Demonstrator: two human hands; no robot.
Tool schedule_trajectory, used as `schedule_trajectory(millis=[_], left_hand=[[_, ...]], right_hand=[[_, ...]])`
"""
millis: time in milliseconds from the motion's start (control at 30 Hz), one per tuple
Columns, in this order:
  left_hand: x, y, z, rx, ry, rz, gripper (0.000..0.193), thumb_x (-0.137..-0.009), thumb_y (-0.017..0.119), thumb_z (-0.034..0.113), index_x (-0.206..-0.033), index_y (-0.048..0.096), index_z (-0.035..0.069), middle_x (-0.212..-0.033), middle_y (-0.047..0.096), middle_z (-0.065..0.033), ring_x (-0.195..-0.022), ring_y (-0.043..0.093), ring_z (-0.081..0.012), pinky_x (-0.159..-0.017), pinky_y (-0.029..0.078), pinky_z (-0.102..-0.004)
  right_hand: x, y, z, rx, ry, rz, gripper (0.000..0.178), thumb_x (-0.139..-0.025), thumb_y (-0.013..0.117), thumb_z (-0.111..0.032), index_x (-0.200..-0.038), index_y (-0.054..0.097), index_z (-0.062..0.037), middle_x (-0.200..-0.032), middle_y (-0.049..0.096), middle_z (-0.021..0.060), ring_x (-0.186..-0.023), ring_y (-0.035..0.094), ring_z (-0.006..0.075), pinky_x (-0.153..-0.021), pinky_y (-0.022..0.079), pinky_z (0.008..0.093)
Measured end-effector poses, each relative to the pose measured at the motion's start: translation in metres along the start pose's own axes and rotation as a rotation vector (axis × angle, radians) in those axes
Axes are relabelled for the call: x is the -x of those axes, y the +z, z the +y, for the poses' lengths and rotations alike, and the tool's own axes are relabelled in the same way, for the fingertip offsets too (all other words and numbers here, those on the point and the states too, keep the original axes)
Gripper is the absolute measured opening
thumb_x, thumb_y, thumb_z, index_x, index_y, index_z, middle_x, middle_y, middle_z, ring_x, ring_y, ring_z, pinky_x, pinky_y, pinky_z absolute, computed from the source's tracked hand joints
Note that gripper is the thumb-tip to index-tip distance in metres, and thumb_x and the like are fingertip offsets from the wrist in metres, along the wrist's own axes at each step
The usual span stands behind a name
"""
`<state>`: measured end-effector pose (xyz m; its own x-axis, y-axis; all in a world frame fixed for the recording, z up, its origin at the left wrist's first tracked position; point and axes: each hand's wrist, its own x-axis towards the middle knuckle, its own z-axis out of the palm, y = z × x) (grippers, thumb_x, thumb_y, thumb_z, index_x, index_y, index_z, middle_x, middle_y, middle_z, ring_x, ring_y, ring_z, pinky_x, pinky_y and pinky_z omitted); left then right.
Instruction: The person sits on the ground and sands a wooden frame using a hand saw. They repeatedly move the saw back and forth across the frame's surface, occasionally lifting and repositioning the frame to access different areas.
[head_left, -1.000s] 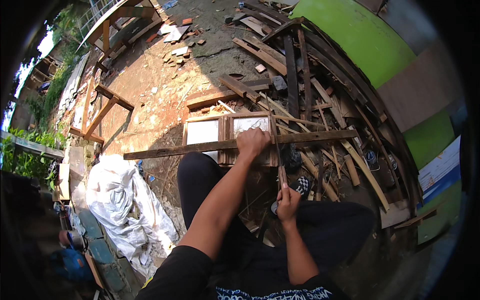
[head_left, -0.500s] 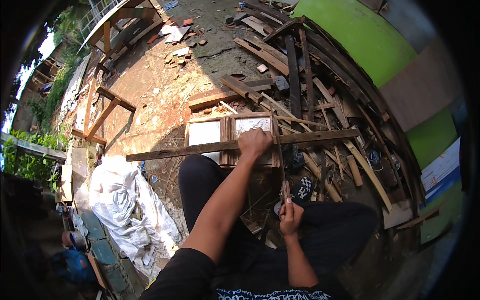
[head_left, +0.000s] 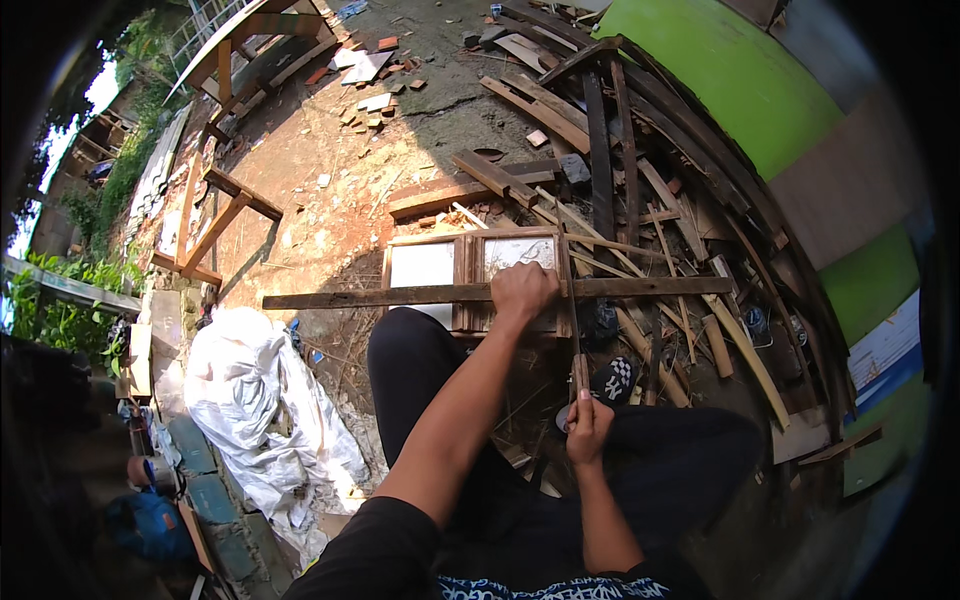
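A long dark wooden plank (head_left: 400,296) lies crosswise over a small wooden window frame (head_left: 462,268) with two pale panes. My left hand (head_left: 522,290) presses down on the plank near its middle, fingers curled over it. My right hand (head_left: 588,426) grips the handle of a handsaw (head_left: 568,310). The thin saw blade runs from that hand away from me and crosses the plank just right of my left hand. My legs in dark trousers are on either side of the work, and one patterned shoe (head_left: 612,380) shows beside the saw.
A heap of scrap planks and laths (head_left: 650,200) fills the right side against a green wall (head_left: 730,70). White plastic sheeting (head_left: 260,400) lies at my left. Wooden frames (head_left: 215,215) and broken tiles (head_left: 370,80) sit on the red dirt beyond.
My right hand has drawn the saw back toward my body by a short stroke. The left hand and the plank have stayed where they were.
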<state>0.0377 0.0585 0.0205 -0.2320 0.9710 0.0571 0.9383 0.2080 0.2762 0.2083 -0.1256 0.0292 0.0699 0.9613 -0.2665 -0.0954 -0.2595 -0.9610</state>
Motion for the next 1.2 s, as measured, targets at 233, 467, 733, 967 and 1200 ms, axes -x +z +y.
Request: schedule_trajectory(millis=[233,467,733,967,1200], left_hand=[[-0.003,0.003,0.000,-0.015,-0.036,0.009,0.041,-0.084,0.057,0.039,-0.071,0.075,0.004,-0.071,0.071,-0.0210,-0.066,0.071,-0.0354,-0.064,0.057,-0.0449],[-0.012,-0.012,-0.004,-0.017,-0.083,-0.114,0.043,-0.086,0.053,0.040,-0.078,0.076,0.004,-0.078,0.072,-0.0215,-0.073,0.072,-0.0362,-0.071,0.057,-0.0461],[-0.009,-0.002,0.002,-0.014,-0.050,-0.066,0.043,-0.086,0.053,0.039,-0.074,0.076,0.004,-0.076,0.071,-0.0221,-0.069,0.072,-0.0373,-0.067,0.057,-0.0457],[-0.010,0.000,0.001,-0.028,-0.034,-0.002,0.043,-0.085,0.056,0.040,-0.072,0.075,0.003,-0.072,0.070,-0.0216,-0.065,0.071,-0.0367,-0.064,0.057,-0.0455],[-0.011,-0.005,-0.001,-0.033,-0.064,-0.049,0.045,-0.086,0.055,0.042,-0.077,0.076,0.003,-0.075,0.071,-0.0213,-0.068,0.072,-0.0357,-0.066,0.057,-0.0448]], right_hand=[[-0.048,0.017,-0.020,-0.025,-0.015,-0.017,0.052,-0.103,0.048,-0.029,-0.058,0.048,-0.0026,-0.050,0.042,-0.0003,-0.045,0.037,0.0082,-0.046,0.026,0.0279],[0.013,-0.004,0.003,-0.005,-0.047,-0.011,0.053,-0.102,0.049,-0.030,-0.057,0.048,-0.0031,-0.049,0.042,-0.0016,-0.045,0.038,0.0063,-0.045,0.025,0.0273],[-0.058,0.020,-0.009,0.031,-0.120,-0.030,0.052,-0.105,0.045,-0.028,-0.058,0.047,-0.0045,-0.050,0.043,-0.0009,-0.043,0.038,0.0067,-0.043,0.026,0.0254],[0.001,-0.005,0.001,0.030,-0.036,-0.006,0.054,-0.104,0.047,-0.028,-0.056,0.049,-0.0031,-0.049,0.043,-0.0007,-0.044,0.038,0.0078,-0.045,0.026,0.0278],[-0.035,0.009,-0.014,0.037,-0.057,-0.033,0.054,-0.103,0.047,-0.029,-0.057,0.049,-0.0019,-0.049,0.042,-0.0002,-0.046,0.040,0.0087,-0.047,0.028,0.0286]])
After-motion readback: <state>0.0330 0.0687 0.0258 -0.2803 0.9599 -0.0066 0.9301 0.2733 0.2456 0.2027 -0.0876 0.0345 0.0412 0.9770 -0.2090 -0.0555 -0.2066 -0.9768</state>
